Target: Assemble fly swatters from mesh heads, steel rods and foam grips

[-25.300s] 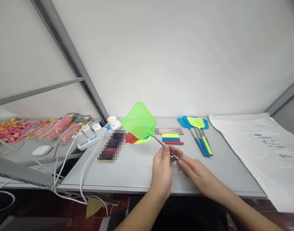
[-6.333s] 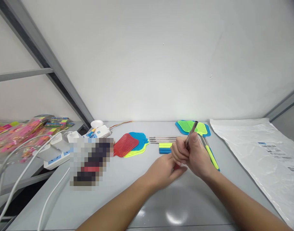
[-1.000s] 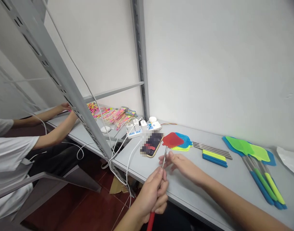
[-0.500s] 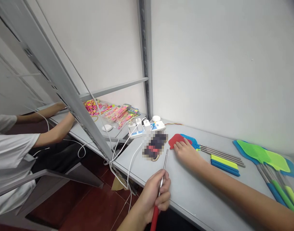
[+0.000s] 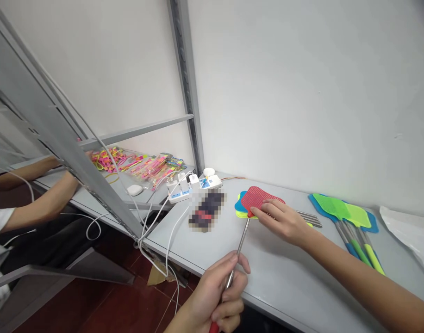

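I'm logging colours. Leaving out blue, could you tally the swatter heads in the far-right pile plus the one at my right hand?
Red head: 1
Green head: 1
Yellow head: 1
Total: 3

Red grip [image 5: 214,328] cut by bottom edge; phone [image 5: 208,210] pixelated

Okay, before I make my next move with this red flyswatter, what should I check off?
1. Left hand has its grip on the metal rod: ok.
2. Right hand holds the red mesh head: ok.
3. Red handle matches the head's colour: ok.
4. Rod tip lines up with the head's neck: ok.
5. Rod fully seated in the neck: cannot tell.
6. Loose rods fully in view: not ok, partly hidden by the right hand.
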Available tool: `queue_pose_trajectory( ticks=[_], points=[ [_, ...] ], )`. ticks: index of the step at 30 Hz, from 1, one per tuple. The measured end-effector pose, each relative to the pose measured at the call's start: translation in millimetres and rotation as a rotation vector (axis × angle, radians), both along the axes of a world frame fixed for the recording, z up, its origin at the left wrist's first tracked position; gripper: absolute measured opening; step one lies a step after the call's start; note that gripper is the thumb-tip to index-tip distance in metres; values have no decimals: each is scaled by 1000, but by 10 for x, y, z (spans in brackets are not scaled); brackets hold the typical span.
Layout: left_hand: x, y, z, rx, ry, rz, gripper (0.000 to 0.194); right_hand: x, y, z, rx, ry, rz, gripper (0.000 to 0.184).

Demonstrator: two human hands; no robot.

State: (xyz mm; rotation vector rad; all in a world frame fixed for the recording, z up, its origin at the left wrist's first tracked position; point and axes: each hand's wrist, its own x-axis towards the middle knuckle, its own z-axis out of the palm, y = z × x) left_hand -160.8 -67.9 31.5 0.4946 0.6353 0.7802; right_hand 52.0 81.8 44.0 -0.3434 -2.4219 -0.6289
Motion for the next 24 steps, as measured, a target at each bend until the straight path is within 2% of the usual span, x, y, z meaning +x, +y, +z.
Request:
queue_pose_trajectory(
  ticks=[5,11,24],
  points=[
    [13,-118,95,10,-6,-93,30,219,-170,182,114,23,84,42],
    [76,-213,65,37,-32,-105,30,343,-361,314,138,55,68,43],
    [190,-198,84,44,-66,-175,31,477,-458,326,49,77,24,39]
  ],
)
